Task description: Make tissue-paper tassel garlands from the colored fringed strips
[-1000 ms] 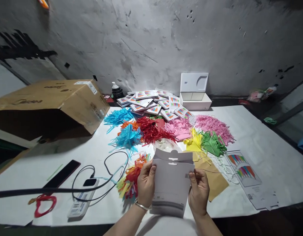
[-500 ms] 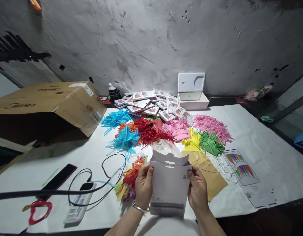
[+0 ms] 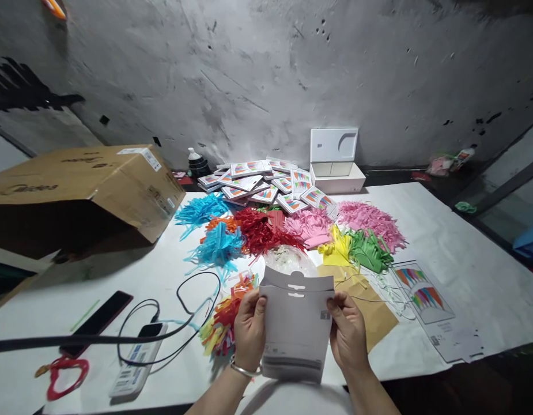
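A grey-white cardboard packaging box, flat in shape with a hang-hole flap at its top, is held upright at the table's front edge. My left hand pinches its left edge, thumb on the near face. At the right edge my right hand grips it the same way. Just left of my left hand lies a multicoloured tassel bundle. Behind the box sits a clear plastic bag, its contents hard to make out. A brown paper sheet lies beyond my right hand.
Blue, red, pink, yellow and green tassels spread behind. Several printed packs are piled near a white box. Left are a carton, phone, power bank and cable. An unfolded printed card lies right.
Both hands keep hold of the packaging box, whose upper edges look slightly wider apart. The whole view has shifted a little; the things on the table lie as before.
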{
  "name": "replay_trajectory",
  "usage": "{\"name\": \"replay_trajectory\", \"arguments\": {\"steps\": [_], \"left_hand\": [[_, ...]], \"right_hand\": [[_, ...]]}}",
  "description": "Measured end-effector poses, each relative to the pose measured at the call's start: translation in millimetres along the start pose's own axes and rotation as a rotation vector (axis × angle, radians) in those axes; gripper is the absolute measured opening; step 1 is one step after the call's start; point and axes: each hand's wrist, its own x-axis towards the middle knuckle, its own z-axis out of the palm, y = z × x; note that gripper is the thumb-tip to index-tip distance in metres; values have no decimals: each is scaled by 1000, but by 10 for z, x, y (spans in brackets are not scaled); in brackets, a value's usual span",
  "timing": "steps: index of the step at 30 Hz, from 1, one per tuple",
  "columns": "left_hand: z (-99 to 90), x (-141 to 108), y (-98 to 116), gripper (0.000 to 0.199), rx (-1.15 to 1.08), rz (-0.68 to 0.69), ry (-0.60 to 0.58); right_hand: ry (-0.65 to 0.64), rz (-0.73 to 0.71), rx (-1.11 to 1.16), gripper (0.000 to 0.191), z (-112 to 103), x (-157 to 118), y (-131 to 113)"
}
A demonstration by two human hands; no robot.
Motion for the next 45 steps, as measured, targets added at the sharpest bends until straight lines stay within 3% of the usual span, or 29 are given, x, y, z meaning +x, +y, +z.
{"name": "replay_trajectory", "arguments": {"steps": [6, 11, 18, 25, 34, 39, 45], "left_hand": [[44, -29, 44, 32, -61, -57, 16], [106, -71, 136, 23, -245, -54, 65], [25, -100, 277, 13, -263, -58, -57], [-39, -49, 428, 26, -371, -191, -216], [-123, 40, 435, 32, -418, -273, -331], [-137, 14, 471, 28, -247, -187, -360], [-101, -94, 462, 21, -138, 34, -270]], "right_hand": [[93, -75, -76, 24, -35, 17, 6], [117, -60, -55, 24, -117, 38, 32], [105, -32, -79, 26, -239, 56, 46], [177, -117, -112, 33, -222, 90, 45], [136, -98, -100, 29, -204, 79, 14], [182, -115, -83, 32, -235, 92, 15], [196, -176, -112, 29, -210, 86, 11]]}}
